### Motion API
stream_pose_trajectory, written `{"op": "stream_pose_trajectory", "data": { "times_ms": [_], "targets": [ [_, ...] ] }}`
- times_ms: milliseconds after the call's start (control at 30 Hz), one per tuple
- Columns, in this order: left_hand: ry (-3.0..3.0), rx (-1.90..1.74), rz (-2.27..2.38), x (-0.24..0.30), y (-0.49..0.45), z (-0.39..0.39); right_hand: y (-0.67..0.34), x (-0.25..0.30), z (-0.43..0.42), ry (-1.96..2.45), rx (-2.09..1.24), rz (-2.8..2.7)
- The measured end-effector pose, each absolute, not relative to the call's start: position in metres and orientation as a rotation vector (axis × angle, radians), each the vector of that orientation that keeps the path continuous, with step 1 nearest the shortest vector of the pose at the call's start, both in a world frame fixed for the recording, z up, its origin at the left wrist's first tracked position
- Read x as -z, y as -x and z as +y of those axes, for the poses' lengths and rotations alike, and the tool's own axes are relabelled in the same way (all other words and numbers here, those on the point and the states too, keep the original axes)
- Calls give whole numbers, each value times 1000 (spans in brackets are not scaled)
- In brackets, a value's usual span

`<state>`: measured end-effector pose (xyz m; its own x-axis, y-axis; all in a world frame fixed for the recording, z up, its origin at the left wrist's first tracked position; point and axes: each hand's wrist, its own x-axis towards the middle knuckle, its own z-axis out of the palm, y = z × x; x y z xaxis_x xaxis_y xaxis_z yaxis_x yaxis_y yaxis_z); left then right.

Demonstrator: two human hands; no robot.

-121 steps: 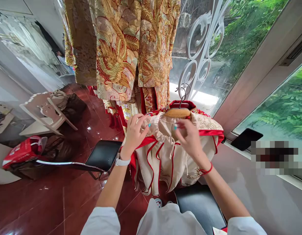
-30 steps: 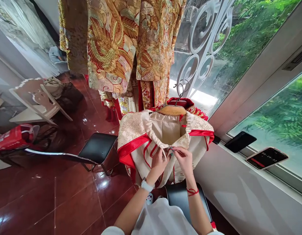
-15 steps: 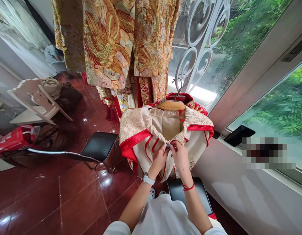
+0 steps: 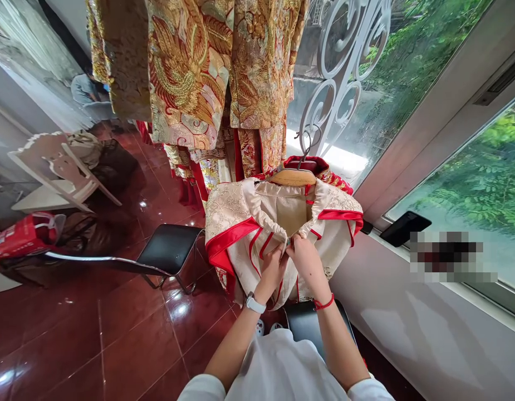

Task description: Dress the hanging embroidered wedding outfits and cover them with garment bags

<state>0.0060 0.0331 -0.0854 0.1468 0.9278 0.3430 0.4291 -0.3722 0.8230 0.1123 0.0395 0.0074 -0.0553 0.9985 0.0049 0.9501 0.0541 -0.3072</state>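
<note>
A cream garment (image 4: 234, 214) with red trim hangs in front of me on a wooden hanger (image 4: 293, 177). My left hand (image 4: 272, 269) and my right hand (image 4: 308, 262) meet at the front opening, just below the gathered neckline. The fingers of both hands are pinched on the two front edges of the cream garment, pressed close together. A white watch sits on my left wrist and a red cord on my right wrist.
Gold and red embroidered robes (image 4: 207, 78) hang behind the garment. A black stool (image 4: 169, 248) stands to the left and another black stool (image 4: 305, 323) below my hands. A white ornate rack (image 4: 344, 67), a window ledge with a dark phone (image 4: 405, 228) are to the right. A red bag (image 4: 21, 236) lies far left.
Both hands dropped from the collar area to the front opening four seconds ago. Over the last second they stayed pinched together there, shifting slightly upward.
</note>
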Motion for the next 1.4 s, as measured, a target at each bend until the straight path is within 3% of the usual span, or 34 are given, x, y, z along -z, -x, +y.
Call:
{"op": "stream_pose_trajectory", "data": {
  "times_ms": [200,433,633,700,833,900,1133,1267,1400],
  "targets": [
    [-1849,-1176,1336,89,-6,31,-133,3,53,1720,-373,-2185],
    [-1756,-1202,1394,96,-10,29,-147,-8,60,1599,-786,-2228],
    [-1767,-1228,1386,91,-12,27,-129,9,56,1702,-556,-1866],
    [-1791,-1209,1406,89,-11,27,-129,16,54,1582,-761,-1677],
    [-1817,-1165,1500,90,-11,25,-134,24,45,1140,-1485,-1166],
    [-1855,-1141,1521,93,-13,25,-132,26,38,1009,-1646,-1001],
    [-2046,-1039,1492,91,-20,34,-93,-2,33,1021,-1292,-675],
    [-2004,-1130,1457,78,-15,44,-86,-32,43,1033,-1164,-770],
    [-1949,-1156,1430,79,-10,39,-102,-29,38,1114,-1217,-1036]
  ]
}}
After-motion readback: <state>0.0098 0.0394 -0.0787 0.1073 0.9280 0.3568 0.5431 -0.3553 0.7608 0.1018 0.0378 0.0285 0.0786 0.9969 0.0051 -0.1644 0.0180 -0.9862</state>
